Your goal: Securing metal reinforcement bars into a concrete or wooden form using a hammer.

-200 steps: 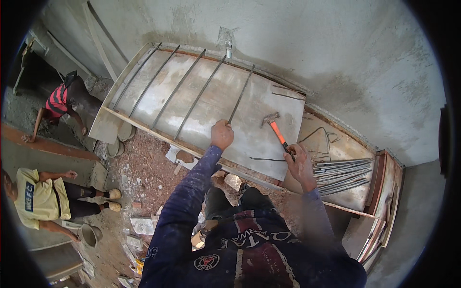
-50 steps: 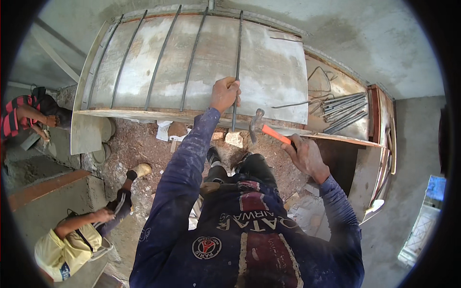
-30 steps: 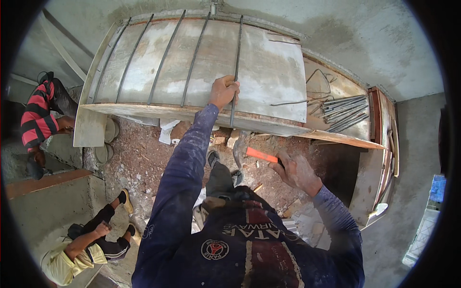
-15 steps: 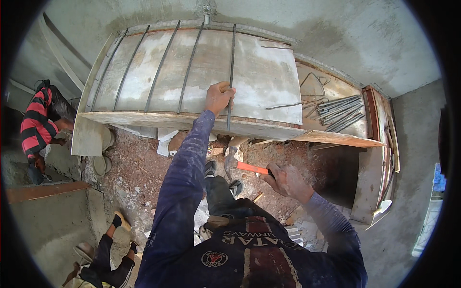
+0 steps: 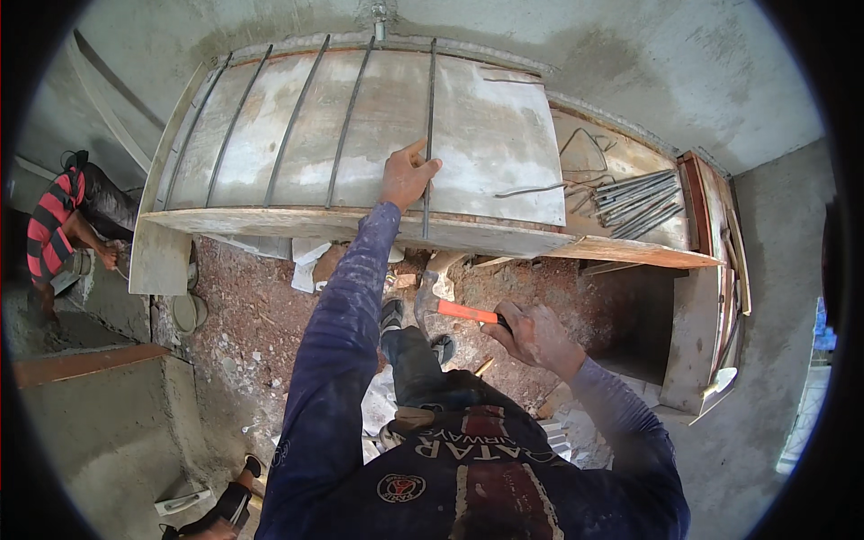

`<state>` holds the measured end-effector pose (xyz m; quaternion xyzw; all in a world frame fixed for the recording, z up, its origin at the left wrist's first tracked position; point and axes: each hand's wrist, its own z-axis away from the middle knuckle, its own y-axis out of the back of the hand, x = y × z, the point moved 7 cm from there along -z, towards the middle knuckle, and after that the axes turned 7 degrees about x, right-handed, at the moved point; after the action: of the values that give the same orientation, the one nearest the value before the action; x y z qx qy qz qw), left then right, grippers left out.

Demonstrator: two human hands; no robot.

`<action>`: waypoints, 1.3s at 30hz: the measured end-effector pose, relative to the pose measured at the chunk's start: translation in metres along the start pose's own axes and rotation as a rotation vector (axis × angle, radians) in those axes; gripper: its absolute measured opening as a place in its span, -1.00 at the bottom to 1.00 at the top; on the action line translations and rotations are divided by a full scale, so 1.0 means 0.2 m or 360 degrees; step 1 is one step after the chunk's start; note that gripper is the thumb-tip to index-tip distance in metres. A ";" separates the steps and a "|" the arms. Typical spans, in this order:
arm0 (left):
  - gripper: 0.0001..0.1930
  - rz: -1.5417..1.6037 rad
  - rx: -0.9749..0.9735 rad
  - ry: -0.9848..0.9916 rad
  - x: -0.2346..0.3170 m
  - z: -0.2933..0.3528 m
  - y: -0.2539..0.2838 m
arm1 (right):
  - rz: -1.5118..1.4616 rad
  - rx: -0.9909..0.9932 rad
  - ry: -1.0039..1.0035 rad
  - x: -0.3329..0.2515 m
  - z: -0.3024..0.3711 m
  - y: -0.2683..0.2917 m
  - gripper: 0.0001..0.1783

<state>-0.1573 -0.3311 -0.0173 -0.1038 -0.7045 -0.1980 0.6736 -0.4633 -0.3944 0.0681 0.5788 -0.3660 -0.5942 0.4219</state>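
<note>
My left hand (image 5: pixel 408 180) is on a dark steel rod (image 5: pixel 431 99), which runs between its thumb and fingers, index finger lifted. The rod crosses a plywood form panel (image 5: pixel 490 135), and its near end sticks out past the front edge board. Several similar rods (image 5: pixel 351 117) lie spaced apart across the panel to the left. My right hand (image 5: pixel 537 337) is closed around the black grip of a claw hammer (image 5: pixel 463 311) with an orange shaft. Its metal head hangs in front of the form, apart from the rod.
A bundle of short steel rods (image 5: pixel 637 205) and bent wires (image 5: pixel 585 153) lie on the form's right section. Rubble covers the floor (image 5: pixel 243 306) below. A co-worker in a striped shirt (image 5: pixel 54 220) crouches at far left; another person's leg (image 5: pixel 236 495) shows lower left. A trowel (image 5: pixel 183 501) lies nearby.
My left index finger has lifted and straightened beside the rod. The hammer stays almost in place. The striped-shirt co-worker's arms have shifted, and the lower-left person has mostly moved out of view.
</note>
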 end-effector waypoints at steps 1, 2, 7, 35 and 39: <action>-0.34 0.0005 -0.0015 0.0015 0.01 0.00 -0.01 | 0.0005 0.0064 0.0057 0.00 0.00 0.01 -0.60; -0.35 0.0011 -0.0029 0.0031 0.02 0.00 -0.02 | 0.0005 0.0056 0.0052 0.00 0.00 0.01 -0.60; -0.38 0.0073 -0.0023 0.0094 0.03 0.01 -0.01 | 0.0166 -0.0061 0.0294 -0.09 -0.06 0.03 -0.59; -0.39 0.0175 -0.0026 0.0167 0.02 0.00 -0.01 | 0.0557 -0.0470 0.1263 -0.18 -0.17 0.07 -0.63; -0.38 0.0114 -0.0013 0.0125 0.03 0.00 -0.01 | 0.0876 -0.0711 -0.0022 0.11 -0.44 0.21 -0.62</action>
<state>-0.1584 -0.3333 -0.0123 -0.1239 -0.6726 -0.1805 0.7069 -0.3722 -0.4263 0.0932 0.3477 -0.3721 -0.5275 0.6799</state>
